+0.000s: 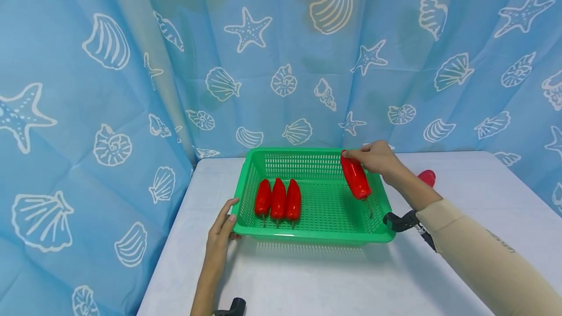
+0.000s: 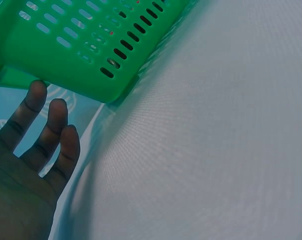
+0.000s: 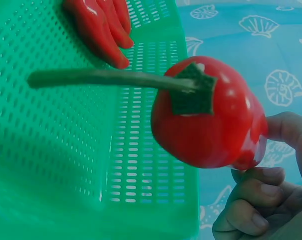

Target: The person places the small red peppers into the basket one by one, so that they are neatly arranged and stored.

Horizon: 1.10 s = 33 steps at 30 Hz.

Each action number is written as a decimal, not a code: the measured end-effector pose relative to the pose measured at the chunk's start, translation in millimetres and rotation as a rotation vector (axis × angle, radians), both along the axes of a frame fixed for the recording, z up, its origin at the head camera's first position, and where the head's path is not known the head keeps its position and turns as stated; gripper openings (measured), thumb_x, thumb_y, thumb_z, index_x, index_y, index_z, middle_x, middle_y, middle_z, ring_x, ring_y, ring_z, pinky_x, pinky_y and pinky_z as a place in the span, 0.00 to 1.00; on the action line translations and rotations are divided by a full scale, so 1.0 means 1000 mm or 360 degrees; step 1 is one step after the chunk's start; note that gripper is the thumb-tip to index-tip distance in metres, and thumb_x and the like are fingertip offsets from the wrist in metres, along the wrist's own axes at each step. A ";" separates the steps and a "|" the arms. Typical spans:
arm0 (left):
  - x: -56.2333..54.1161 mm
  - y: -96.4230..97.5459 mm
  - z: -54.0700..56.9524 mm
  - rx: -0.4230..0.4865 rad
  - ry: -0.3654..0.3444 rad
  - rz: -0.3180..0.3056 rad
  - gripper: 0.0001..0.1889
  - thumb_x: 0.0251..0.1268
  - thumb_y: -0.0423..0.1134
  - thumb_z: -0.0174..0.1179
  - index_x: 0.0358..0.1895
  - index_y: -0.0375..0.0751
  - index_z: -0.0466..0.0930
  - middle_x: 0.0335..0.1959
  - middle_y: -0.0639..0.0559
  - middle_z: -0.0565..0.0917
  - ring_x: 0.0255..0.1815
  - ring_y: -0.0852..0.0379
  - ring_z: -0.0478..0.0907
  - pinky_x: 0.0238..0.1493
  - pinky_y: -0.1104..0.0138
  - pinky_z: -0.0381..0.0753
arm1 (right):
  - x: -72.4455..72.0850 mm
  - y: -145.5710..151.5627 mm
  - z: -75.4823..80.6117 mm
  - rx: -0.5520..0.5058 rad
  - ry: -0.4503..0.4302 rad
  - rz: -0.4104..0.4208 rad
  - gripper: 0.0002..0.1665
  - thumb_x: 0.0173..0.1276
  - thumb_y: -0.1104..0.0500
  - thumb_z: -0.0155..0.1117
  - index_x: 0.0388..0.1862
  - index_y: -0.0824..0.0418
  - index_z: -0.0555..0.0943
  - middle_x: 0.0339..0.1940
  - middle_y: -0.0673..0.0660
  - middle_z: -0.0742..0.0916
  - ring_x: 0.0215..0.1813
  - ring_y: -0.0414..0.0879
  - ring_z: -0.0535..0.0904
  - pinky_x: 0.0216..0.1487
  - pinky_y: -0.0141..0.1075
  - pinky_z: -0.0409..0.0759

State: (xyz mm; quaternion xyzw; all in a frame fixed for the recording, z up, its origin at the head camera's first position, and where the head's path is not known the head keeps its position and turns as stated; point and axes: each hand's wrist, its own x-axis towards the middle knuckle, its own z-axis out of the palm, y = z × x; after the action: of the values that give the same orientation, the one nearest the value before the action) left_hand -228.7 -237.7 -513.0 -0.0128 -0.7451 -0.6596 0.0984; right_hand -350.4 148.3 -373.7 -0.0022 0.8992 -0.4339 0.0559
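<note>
Right forearm [image 1: 476, 260] before red object [image 1: 428, 177] beside basket [image 1: 313, 236]

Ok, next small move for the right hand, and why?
I'd probably lower the glossy red, green-stemmed pepper into the green perforated plastic basket. The right hand pinches its tip end, stem hanging down, above bare basket floor right of three matching red peppers; the left hand is at the left rim.
</note>
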 end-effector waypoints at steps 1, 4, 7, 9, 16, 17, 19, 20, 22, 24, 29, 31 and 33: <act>0.000 0.000 0.000 0.0001 0.0002 -0.0002 0.20 0.79 0.54 0.49 0.70 0.70 0.70 0.41 0.44 0.78 0.37 0.49 0.74 0.42 0.58 0.78 | 0.000 -0.001 -0.001 -0.0004 -0.0004 0.0003 0.29 0.69 0.42 0.64 0.38 0.70 0.85 0.35 0.59 0.84 0.43 0.53 0.72 0.36 0.40 0.74; 0.000 0.000 0.000 0.0008 0.0015 -0.0006 0.20 0.79 0.53 0.49 0.70 0.69 0.70 0.41 0.44 0.79 0.37 0.49 0.75 0.42 0.57 0.79 | -0.001 -0.005 -0.002 -0.0014 -0.0011 0.0014 0.30 0.69 0.42 0.63 0.42 0.71 0.85 0.39 0.61 0.84 0.45 0.53 0.72 0.38 0.41 0.75; 0.001 0.000 0.001 0.0002 0.0017 -0.0005 0.20 0.79 0.53 0.49 0.70 0.69 0.71 0.41 0.44 0.79 0.37 0.49 0.75 0.42 0.57 0.79 | -0.002 -0.010 -0.004 -0.0015 -0.0010 0.0017 0.31 0.69 0.41 0.64 0.45 0.71 0.86 0.40 0.61 0.85 0.46 0.54 0.73 0.39 0.42 0.77; 0.001 0.000 0.002 -0.0006 0.0012 0.0001 0.20 0.79 0.54 0.49 0.70 0.69 0.71 0.41 0.45 0.79 0.37 0.49 0.75 0.42 0.58 0.79 | -0.003 -0.013 -0.006 -0.0017 -0.0009 0.0017 0.31 0.68 0.41 0.65 0.46 0.70 0.86 0.39 0.60 0.85 0.45 0.54 0.74 0.39 0.42 0.78; 0.001 0.000 0.002 -0.0012 0.0020 0.0004 0.20 0.79 0.54 0.49 0.70 0.67 0.71 0.43 0.46 0.79 0.37 0.51 0.75 0.41 0.59 0.79 | -0.007 -0.022 -0.013 -0.0095 -0.0038 0.0047 0.30 0.68 0.41 0.66 0.44 0.69 0.87 0.34 0.55 0.83 0.40 0.50 0.73 0.38 0.41 0.77; 0.001 0.000 0.002 -0.0005 0.0029 -0.0003 0.21 0.79 0.54 0.49 0.70 0.66 0.71 0.42 0.45 0.79 0.37 0.51 0.75 0.41 0.59 0.79 | -0.007 -0.024 -0.014 -0.0103 -0.0044 0.0047 0.29 0.68 0.42 0.66 0.44 0.69 0.87 0.33 0.54 0.83 0.40 0.49 0.72 0.38 0.41 0.77; 0.000 0.001 0.002 0.0004 0.0047 -0.0020 0.21 0.79 0.52 0.49 0.71 0.64 0.71 0.43 0.44 0.79 0.36 0.51 0.75 0.41 0.59 0.79 | -0.009 -0.026 -0.016 -0.0112 -0.0063 0.0045 0.28 0.68 0.42 0.66 0.43 0.68 0.87 0.30 0.53 0.82 0.38 0.48 0.72 0.38 0.40 0.76; 0.000 0.001 0.002 0.0003 0.0057 -0.0026 0.21 0.79 0.52 0.49 0.71 0.63 0.70 0.43 0.44 0.79 0.36 0.52 0.75 0.41 0.58 0.79 | -0.010 -0.028 -0.017 -0.0110 -0.0069 0.0043 0.27 0.68 0.43 0.66 0.43 0.68 0.87 0.29 0.52 0.81 0.37 0.47 0.71 0.37 0.40 0.76; 0.000 0.001 0.001 0.0005 0.0071 -0.0030 0.21 0.80 0.51 0.48 0.72 0.61 0.70 0.43 0.43 0.78 0.36 0.52 0.75 0.41 0.58 0.79 | -0.012 -0.031 -0.019 -0.0109 -0.0087 0.0043 0.26 0.68 0.42 0.65 0.39 0.67 0.88 0.25 0.50 0.80 0.35 0.46 0.70 0.37 0.40 0.75; 0.000 0.001 0.001 0.0000 0.0070 -0.0020 0.21 0.80 0.51 0.49 0.72 0.61 0.70 0.44 0.44 0.79 0.37 0.52 0.75 0.41 0.59 0.79 | -0.015 -0.033 -0.022 -0.0120 -0.0093 0.0037 0.25 0.68 0.42 0.66 0.34 0.65 0.88 0.22 0.50 0.77 0.33 0.46 0.68 0.35 0.40 0.73; 0.000 0.000 0.001 -0.0022 0.0049 0.0004 0.21 0.79 0.52 0.49 0.71 0.65 0.71 0.47 0.46 0.80 0.38 0.51 0.76 0.42 0.58 0.78 | -0.020 -0.040 -0.027 -0.0167 -0.0124 0.0032 0.25 0.67 0.43 0.67 0.19 0.59 0.80 0.17 0.49 0.74 0.28 0.45 0.66 0.29 0.38 0.70; 0.000 -0.001 0.001 -0.0019 0.0043 0.0004 0.20 0.79 0.52 0.49 0.70 0.66 0.71 0.47 0.46 0.80 0.38 0.51 0.75 0.42 0.58 0.78 | -0.021 -0.041 -0.029 -0.0192 -0.0148 0.0026 0.26 0.67 0.43 0.67 0.15 0.57 0.75 0.15 0.49 0.72 0.25 0.44 0.64 0.27 0.37 0.67; -0.001 -0.001 0.001 -0.0009 0.0041 0.0001 0.20 0.79 0.52 0.49 0.70 0.66 0.71 0.47 0.47 0.80 0.37 0.51 0.75 0.42 0.57 0.78 | -0.021 -0.043 -0.031 -0.0213 -0.0173 0.0025 0.28 0.67 0.43 0.68 0.13 0.55 0.71 0.14 0.49 0.70 0.23 0.43 0.63 0.26 0.36 0.65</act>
State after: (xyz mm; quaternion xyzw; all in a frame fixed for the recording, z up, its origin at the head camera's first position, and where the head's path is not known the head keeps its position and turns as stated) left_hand -229.3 -238.3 -512.4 -0.0215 -0.7456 -0.6572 0.1082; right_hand -371.7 105.7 -405.1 0.0107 0.8639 -0.4919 0.1078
